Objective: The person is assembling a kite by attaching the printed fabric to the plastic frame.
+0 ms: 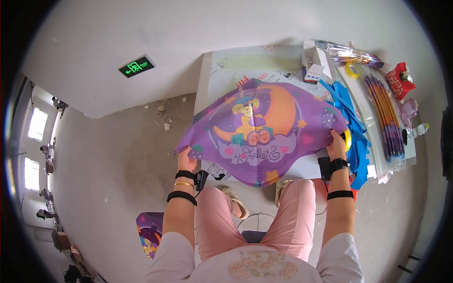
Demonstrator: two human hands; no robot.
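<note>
A thin purple printed sheet [309, 111] with an orange moon, a cartoon animal, stars and hearts spreads over the table in front of me. Its lettering reads mirrored, and light shines off its creased middle. My left hand [187, 160] pinches the sheet's left corner, closed at the table's near left edge. At the opposite corner, my right hand [336, 145] is closed on the sheet too, close to a yellow tape roll [348, 140]. The near edge of the sheet sags toward my knees. Some of the fingertips are hidden by the sheet.
Blue strips [359, 162] heap along the table's [204, 85] right side. Beyond them lie purple-and-orange rolled pieces [384, 115], a second yellow tape roll [352, 70], a white box [314, 66], a red packet [401, 81] and a clear bottle [418, 130]. Another printed piece [150, 231] sits low at my left.
</note>
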